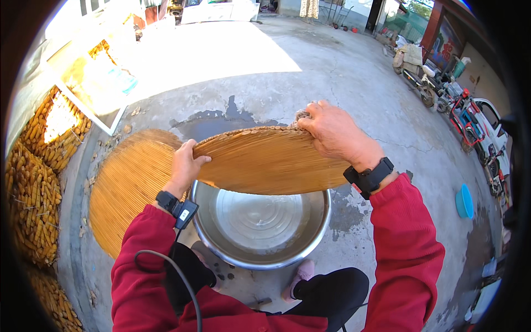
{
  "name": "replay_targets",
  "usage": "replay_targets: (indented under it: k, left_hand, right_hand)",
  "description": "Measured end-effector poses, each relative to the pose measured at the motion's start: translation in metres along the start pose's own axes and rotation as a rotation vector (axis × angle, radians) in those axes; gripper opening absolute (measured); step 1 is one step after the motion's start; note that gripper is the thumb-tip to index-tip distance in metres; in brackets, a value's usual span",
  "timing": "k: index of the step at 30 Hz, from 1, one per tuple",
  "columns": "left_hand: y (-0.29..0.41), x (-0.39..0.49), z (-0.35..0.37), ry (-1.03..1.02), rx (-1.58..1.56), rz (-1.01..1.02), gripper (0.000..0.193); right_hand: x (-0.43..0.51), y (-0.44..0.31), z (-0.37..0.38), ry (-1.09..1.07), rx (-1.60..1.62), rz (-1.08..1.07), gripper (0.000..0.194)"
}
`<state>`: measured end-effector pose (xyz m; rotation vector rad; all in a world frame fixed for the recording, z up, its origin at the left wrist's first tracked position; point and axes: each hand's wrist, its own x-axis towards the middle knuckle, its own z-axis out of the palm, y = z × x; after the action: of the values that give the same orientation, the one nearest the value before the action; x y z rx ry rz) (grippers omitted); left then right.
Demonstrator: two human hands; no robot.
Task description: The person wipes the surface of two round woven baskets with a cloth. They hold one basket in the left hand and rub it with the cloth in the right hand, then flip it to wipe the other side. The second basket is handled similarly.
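Note:
A round stalk mat (265, 159) with a stitched rim is held tilted over a large metal basin (259, 224), which has shallow water in it. My left hand (185, 164) grips the mat's left edge, thumb on the near face. At the upper right edge, my right hand (332, 130) holds a wadded cloth (299, 118) against the rim; its fingertips are partly hidden behind the mat. Another round stalk mat (132, 182) lies on the concrete left of the basin, with the edge of one more showing beneath it.
Corn cobs (33, 199) are heaped along the left side, near a white frame (89, 118). A blue plastic basin (464, 201) stands on the right. Parked scooters (427, 89) and a white vehicle (493, 133) line the far right. Wet patches (220, 122) mark the concrete.

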<state>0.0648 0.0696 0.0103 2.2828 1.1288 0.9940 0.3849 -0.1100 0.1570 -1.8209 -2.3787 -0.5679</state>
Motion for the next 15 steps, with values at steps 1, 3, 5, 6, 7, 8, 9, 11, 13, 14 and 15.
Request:
replay_targets:
  k: [1, 3, 5, 6, 7, 8, 9, 11, 13, 14, 15]
  left_hand:
    - [-0.006, -0.019, 0.0, 0.021, -0.016, -0.029, 0.036]
    - [-0.017, -0.055, 0.003, -0.009, -0.104, -0.203, 0.034]
    - [-0.028, -0.089, 0.001, -0.097, -0.156, -0.329, 0.033]
    - [-0.032, -0.105, -0.003, -0.2, -0.263, -0.386, 0.032]
    - [-0.036, -0.115, -0.011, -0.335, -0.342, -0.283, 0.04]
    - [-0.042, -0.115, -0.022, -0.559, -0.26, -0.299, 0.051]
    - [-0.045, -0.115, -0.032, -0.794, -0.128, -0.341, 0.062]
    - [-0.042, -0.104, -0.042, -0.648, -0.325, -0.294, 0.074]
    - [-0.028, -0.085, -0.05, -0.58, -0.483, -0.25, 0.079]
    - [-0.016, -0.071, -0.048, -0.563, -0.563, -0.178, 0.078]
    - [-0.003, -0.056, -0.043, -0.58, -0.598, -0.178, 0.079]
  right_hand:
    - [0.011, -0.004, 0.001, 0.017, -0.023, -0.079, 0.03]
    - [0.033, -0.016, 0.007, -0.018, -0.114, -0.161, 0.024]
    - [0.053, -0.035, 0.015, -0.032, -0.156, -0.249, 0.019]
    - [0.06, -0.046, 0.021, -0.042, -0.161, -0.279, 0.018]
    - [0.066, -0.056, 0.026, -0.07, -0.18, -0.295, 0.017]
    - [0.071, -0.065, 0.031, -0.049, -0.16, -0.333, 0.015]
    - [0.073, -0.074, 0.036, -0.048, -0.151, -0.358, 0.014]
    - [0.078, -0.08, 0.041, -0.061, -0.155, -0.386, 0.011]
    - [0.082, -0.083, 0.044, -0.07, -0.184, -0.381, 0.01]
    - [0.083, -0.083, 0.043, -0.082, -0.111, -0.358, 0.01]
    - [0.084, -0.084, 0.042, -0.07, -0.118, -0.354, 0.013]
